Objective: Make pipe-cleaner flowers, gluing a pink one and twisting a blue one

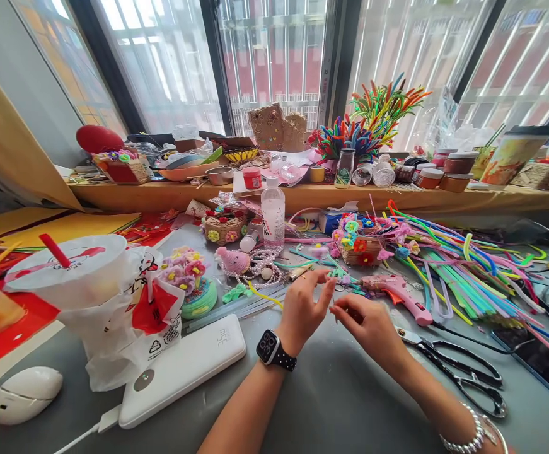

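My left hand [303,310], with a smartwatch [268,347] on its wrist, is raised over the middle of the table with thumb and fingers pinched together. Just beside it my right hand [366,325] also pinches, its fingertips almost meeting the left ones. Something thin and small seems to be between them, too small to name. Green fuzzy pieces [341,276] show right behind the fingertips. A pink glue gun [397,295] lies beyond my right hand, and black-handled scissors [458,372] rest to its right.
A white power bank [186,369], a bagged drink cup [73,271] and a mouse [25,394] occupy the left. Pipe cleaners [473,284] spread across the right. Behind stand a bottle [273,214], a flower-trimmed basket [362,249] and a cluttered ledge [184,197].
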`<state>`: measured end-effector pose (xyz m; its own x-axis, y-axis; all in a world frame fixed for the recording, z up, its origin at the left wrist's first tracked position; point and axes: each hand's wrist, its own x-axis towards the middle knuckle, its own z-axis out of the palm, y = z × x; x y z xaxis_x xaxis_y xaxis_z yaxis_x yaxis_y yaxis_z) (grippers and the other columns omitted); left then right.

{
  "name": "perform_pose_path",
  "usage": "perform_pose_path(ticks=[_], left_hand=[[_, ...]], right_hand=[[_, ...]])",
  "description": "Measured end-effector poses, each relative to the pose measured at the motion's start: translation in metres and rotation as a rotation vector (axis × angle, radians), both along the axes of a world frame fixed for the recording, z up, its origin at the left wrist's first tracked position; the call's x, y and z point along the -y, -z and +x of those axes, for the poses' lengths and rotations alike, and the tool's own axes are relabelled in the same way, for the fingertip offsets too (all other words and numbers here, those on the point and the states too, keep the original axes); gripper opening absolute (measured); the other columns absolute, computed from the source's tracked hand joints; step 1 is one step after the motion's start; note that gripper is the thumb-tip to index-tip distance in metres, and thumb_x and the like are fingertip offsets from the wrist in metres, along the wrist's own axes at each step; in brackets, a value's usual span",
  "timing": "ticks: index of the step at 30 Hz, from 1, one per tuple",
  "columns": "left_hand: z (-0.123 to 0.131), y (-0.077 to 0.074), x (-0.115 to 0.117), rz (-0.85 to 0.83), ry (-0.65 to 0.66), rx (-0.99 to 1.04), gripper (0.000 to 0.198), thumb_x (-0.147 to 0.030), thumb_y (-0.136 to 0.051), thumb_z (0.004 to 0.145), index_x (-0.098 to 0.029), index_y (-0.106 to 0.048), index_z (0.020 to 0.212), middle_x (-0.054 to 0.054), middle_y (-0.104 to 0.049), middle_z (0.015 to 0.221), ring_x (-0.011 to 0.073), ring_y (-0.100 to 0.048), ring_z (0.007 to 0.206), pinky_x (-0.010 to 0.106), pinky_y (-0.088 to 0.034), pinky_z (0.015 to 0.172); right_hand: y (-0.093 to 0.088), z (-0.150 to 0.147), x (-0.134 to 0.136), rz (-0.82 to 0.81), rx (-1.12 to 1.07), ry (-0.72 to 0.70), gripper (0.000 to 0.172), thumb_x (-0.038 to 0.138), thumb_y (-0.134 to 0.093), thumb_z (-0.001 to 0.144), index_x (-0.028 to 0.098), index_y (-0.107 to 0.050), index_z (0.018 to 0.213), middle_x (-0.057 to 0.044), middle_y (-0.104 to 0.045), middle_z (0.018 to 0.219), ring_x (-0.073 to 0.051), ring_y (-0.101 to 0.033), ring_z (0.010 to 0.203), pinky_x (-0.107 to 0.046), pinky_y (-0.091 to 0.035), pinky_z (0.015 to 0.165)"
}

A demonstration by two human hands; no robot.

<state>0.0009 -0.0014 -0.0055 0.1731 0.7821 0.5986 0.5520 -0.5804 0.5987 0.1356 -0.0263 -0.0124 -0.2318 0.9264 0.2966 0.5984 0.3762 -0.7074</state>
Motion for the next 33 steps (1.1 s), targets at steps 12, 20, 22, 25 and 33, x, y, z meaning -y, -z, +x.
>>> perform_pose_path(ticks=[12,20,22,25,33], left_hand=[[-0.034,-0.010,-0.013,0.195,-0.399,-0.039,0.022,-0.024,-0.038,0.083,-0.015,-0.058,0.088,0.004,-0.066,0.073,0.0149,-0.059,0.067,0.024,-0.041,0.062],[-0.058,-0.013,-0.023,0.337,-0.585,-0.259,0.023,-0.017,-0.043,0.079,-0.017,-0.061,0.094,0.006,-0.064,0.083,0.0185,-0.056,0.074,0.028,-0.042,0.065],[-0.058,-0.014,-0.023,0.316,-0.593,-0.284,0.021,-0.016,-0.046,0.077,-0.019,-0.063,0.088,0.006,-0.062,0.085,0.0212,-0.053,0.080,0.033,-0.041,0.070],[-0.059,-0.014,-0.022,0.257,-0.691,-0.319,0.016,-0.019,-0.050,0.075,-0.020,-0.065,0.076,0.008,-0.059,0.086,0.0272,-0.048,0.085,0.042,-0.040,0.069],[-0.064,-0.009,-0.023,0.180,-0.643,-0.418,0.022,-0.011,-0.043,0.076,-0.018,-0.064,0.081,0.006,-0.060,0.074,0.0181,-0.053,0.063,0.028,-0.040,0.054]], right_hand=[[-0.008,-0.014,-0.048,0.148,0.574,-0.176,0.022,0.026,-0.040,0.084,0.018,-0.060,0.085,-0.005,-0.059,0.084,-0.016,-0.055,0.077,-0.025,-0.041,0.066],[-0.018,-0.047,-0.108,0.291,0.929,-0.293,0.023,0.012,-0.042,0.080,0.019,-0.060,0.092,-0.008,-0.056,0.095,-0.020,-0.050,0.089,-0.025,-0.042,0.061],[-0.018,-0.054,-0.115,0.286,0.960,-0.308,0.022,0.010,-0.042,0.080,0.017,-0.060,0.090,-0.010,-0.056,0.094,-0.021,-0.048,0.091,-0.026,-0.042,0.063],[-0.017,-0.058,-0.120,0.284,0.982,-0.318,0.023,0.008,-0.040,0.079,0.014,-0.060,0.090,-0.014,-0.055,0.097,-0.023,-0.046,0.095,-0.028,-0.043,0.066],[-0.024,-0.041,-0.129,0.231,0.935,-0.312,0.019,0.011,-0.053,0.069,0.015,-0.057,0.087,-0.011,-0.059,0.090,-0.022,-0.051,0.088,-0.026,-0.040,0.064]])
